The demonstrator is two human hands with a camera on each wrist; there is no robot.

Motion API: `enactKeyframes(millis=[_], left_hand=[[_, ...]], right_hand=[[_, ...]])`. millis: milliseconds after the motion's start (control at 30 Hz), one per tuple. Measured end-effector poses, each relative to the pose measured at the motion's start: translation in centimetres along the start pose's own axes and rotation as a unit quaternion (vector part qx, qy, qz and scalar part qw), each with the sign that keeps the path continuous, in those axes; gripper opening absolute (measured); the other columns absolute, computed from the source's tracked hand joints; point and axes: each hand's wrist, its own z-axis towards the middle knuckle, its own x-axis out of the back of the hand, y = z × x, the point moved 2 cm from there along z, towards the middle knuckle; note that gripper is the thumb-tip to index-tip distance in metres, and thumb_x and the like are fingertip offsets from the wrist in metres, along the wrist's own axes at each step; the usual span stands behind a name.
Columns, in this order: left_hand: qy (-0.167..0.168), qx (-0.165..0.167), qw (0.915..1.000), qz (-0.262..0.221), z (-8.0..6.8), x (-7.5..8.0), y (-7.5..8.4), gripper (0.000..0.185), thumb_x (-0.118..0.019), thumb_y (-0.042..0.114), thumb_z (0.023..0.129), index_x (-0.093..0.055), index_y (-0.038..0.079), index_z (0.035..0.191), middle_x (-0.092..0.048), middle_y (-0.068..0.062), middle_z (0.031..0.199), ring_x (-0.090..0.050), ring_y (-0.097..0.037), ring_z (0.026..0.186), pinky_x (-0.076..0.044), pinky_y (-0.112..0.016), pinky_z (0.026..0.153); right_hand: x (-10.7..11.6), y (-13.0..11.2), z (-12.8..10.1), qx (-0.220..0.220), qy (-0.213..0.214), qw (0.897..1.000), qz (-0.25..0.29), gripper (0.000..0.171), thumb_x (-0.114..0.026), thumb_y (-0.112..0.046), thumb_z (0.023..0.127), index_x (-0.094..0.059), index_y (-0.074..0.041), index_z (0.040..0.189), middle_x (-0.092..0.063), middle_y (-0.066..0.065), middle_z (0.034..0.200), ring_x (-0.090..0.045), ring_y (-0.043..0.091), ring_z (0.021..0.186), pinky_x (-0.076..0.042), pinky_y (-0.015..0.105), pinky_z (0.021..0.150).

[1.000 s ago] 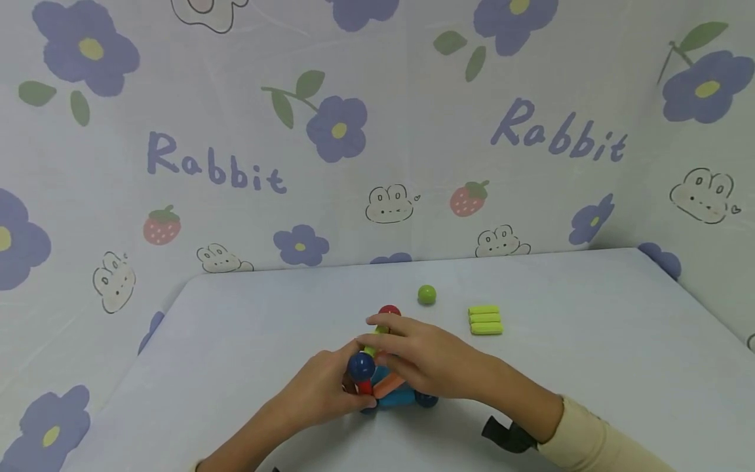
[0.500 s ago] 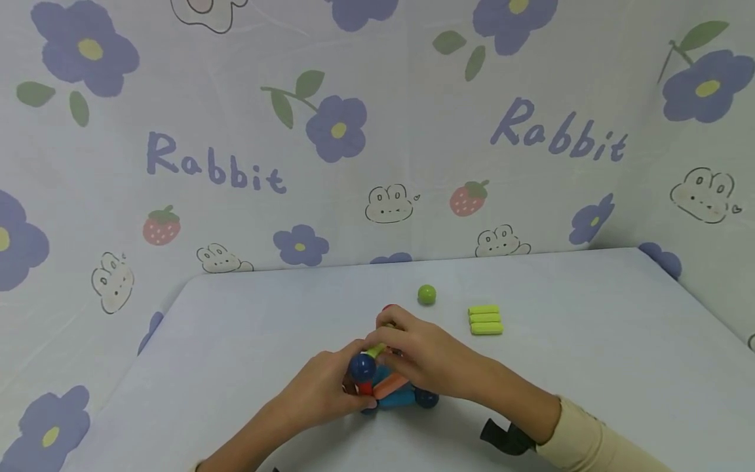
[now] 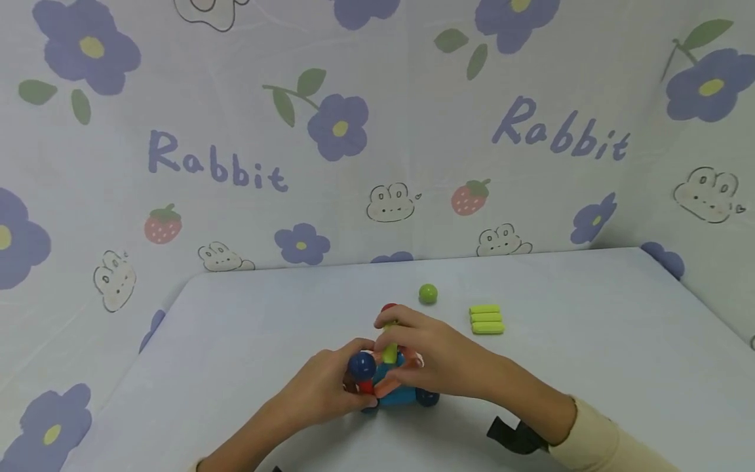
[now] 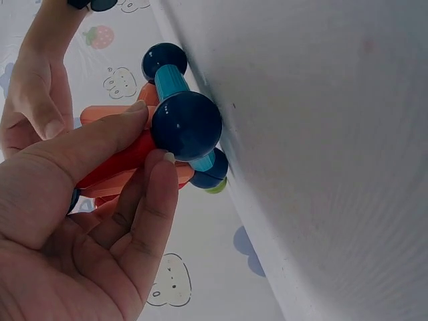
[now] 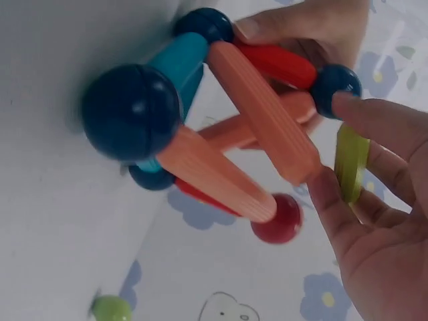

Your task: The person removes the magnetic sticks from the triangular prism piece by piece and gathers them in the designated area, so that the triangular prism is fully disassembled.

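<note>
A small frame of sticks and balls [image 3: 392, 390] stands on the table: teal stick [image 5: 180, 60], orange sticks [image 5: 264, 110], red stick [image 4: 114, 164], dark blue balls [image 5: 132, 110] and a red ball [image 5: 279, 219]. My left hand [image 3: 354, 383] grips the red stick just under the top dark blue ball [image 4: 187, 126], thumb and fingers around it. My right hand [image 3: 394, 351] reaches in from the right and pinches a green stick [image 5: 351, 162] between thumb and fingers. The green stick [image 3: 389, 353] is held near upright, close beside that top ball [image 3: 361, 364].
A loose green ball [image 3: 427, 294] lies behind the frame. Three green sticks [image 3: 487, 318] lie side by side to the right of it. The pale table [image 3: 590, 341] ends at a flower-print backdrop behind and on both sides. A black strap [image 3: 510, 436] sits at my right wrist.
My right hand has turned the green stick from slanted to near upright and shifted it slightly right of the top blue ball. The left hand's grip has not changed.
</note>
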Motion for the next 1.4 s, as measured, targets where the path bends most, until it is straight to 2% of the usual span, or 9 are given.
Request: enactKeyframes(millis=[133,233,400,500,700,900,1133,1267,1400], left_hand=[[-0.007,0.012,0.9999,-0.001,0.2,-0.1,0.1,0.068,-0.089,0.016,0.077,-0.053,0.013,0.135,-0.068,0.005,0.082,-0.061,-0.004,0.068,-0.053,-0.022,0.064],[-0.015,0.036,0.9992,0.001,0.3,-0.1,0.2,0.068,-0.089,0.016,0.077,-0.053,0.013,0.135,-0.068,0.005,0.083,-0.061,-0.005,0.069,-0.053,-0.022,0.066],[-0.015,0.074,0.9970,0.015,0.2,0.1,0.1,0.071,-0.089,0.017,0.077,-0.052,0.013,0.138,-0.066,0.007,0.085,-0.060,-0.008,0.071,-0.054,-0.023,0.068],[-0.014,0.075,0.9969,0.019,0.1,0.2,0.0,0.072,-0.089,0.017,0.077,-0.052,0.013,0.138,-0.065,0.008,0.083,-0.060,-0.008,0.071,-0.053,-0.023,0.069],[-0.011,0.066,0.9975,0.020,0.0,0.1,0.0,0.071,-0.089,0.018,0.077,-0.052,0.013,0.138,-0.065,0.008,0.084,-0.059,-0.007,0.071,-0.053,-0.022,0.069],[-0.013,0.073,0.9972,0.016,0.1,0.1,-0.1,0.072,-0.089,0.017,0.077,-0.052,0.014,0.138,-0.065,0.008,0.085,-0.060,-0.008,0.071,-0.053,-0.023,0.069],[-0.013,0.079,0.9964,0.026,0.2,0.1,0.1,0.071,-0.089,0.017,0.076,-0.053,0.015,0.138,-0.065,0.007,0.082,-0.059,-0.009,0.071,-0.053,-0.023,0.067],[-0.015,0.068,0.9974,0.020,0.2,0.0,0.2,0.070,-0.089,0.017,0.077,-0.053,0.015,0.136,-0.065,0.008,0.081,-0.059,-0.007,0.070,-0.052,-0.022,0.066],[-0.013,0.060,0.9980,0.018,0.2,-0.1,0.3,0.069,-0.089,0.016,0.076,-0.053,0.014,0.136,-0.064,0.009,0.080,-0.059,-0.006,0.069,-0.052,-0.021,0.066]], right_hand=[[1.1,0.1,-1.0,-0.014,-0.013,1.000,0.006,0.035,-0.075,0.003,0.086,-0.064,-0.014,0.115,-0.050,0.001,0.135,-0.058,0.013,0.103,-0.053,0.024,0.083],[1.6,0.9,-1.8,-0.024,-0.012,1.000,-0.005,0.035,-0.071,0.004,0.088,-0.064,-0.016,0.116,-0.053,-0.001,0.128,-0.058,0.011,0.105,-0.053,0.023,0.085],[2.3,3.0,-3.3,-0.073,-0.019,0.997,-0.026,0.033,-0.074,0.004,0.087,-0.067,-0.018,0.111,-0.058,-0.006,0.109,-0.059,0.006,0.084,-0.054,0.020,0.073],[2.9,4.3,-4.6,-0.127,-0.037,0.990,-0.054,0.028,-0.079,-0.001,0.085,-0.069,-0.019,0.105,-0.060,-0.009,0.102,-0.056,0.005,0.076,-0.053,0.021,0.067],[4.3,7.1,-6.9,-0.208,-0.067,0.972,-0.092,0.025,-0.085,-0.006,0.079,-0.071,-0.021,0.093,-0.059,-0.009,0.093,-0.055,0.008,0.076,-0.051,0.025,0.066],[4.9,9.4,-8.0,-0.271,-0.098,0.955,-0.072,0.026,-0.087,-0.008,0.074,-0.070,-0.022,0.087,-0.052,-0.004,0.081,-0.049,0.013,0.076,-0.042,0.029,0.064],[4.6,10.9,-8.7,-0.303,-0.086,0.948,-0.032,0.025,-0.086,-0.007,0.075,-0.069,-0.015,0.092,-0.051,-0.004,0.071,-0.048,0.013,0.068,-0.039,0.028,0.059],[4.7,11.3,-9.1,-0.304,-0.080,0.949,-0.021,0.026,-0.084,-0.007,0.077,-0.069,-0.012,0.097,-0.055,-0.004,0.074,-0.050,0.014,0.070,-0.043,0.028,0.060],[4.9,11.3,-9.1,-0.292,-0.076,0.953,-0.029,0.016,-0.079,-0.004,0.081,-0.069,-0.013,0.090,-0.056,-0.006,0.075,-0.051,0.013,0.071,-0.044,0.028,0.061]])
